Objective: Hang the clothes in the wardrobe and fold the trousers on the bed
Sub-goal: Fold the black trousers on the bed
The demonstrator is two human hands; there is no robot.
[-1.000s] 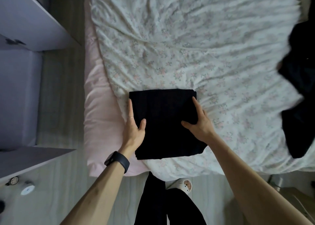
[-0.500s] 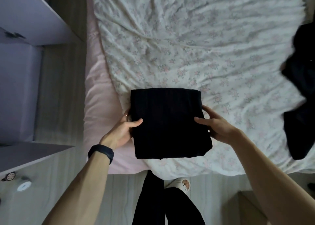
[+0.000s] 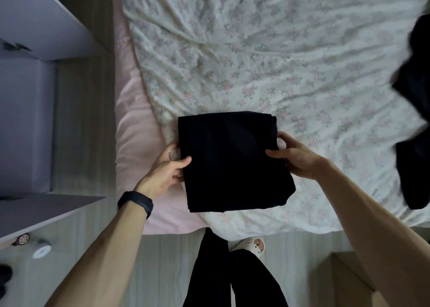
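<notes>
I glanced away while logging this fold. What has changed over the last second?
Both hands slid from the top of the trousers to their sides. The left hand and right hand now grip the edges, thumbs on top, fingers tucked under. The trousers stayed folded in the same spot on the bed, and the dark clothes at the right did not move.

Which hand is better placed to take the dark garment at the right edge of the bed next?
Probably the right hand: it grips the folded trousers on the side facing the dark garment, while the left hand holds the opposite side.
</notes>
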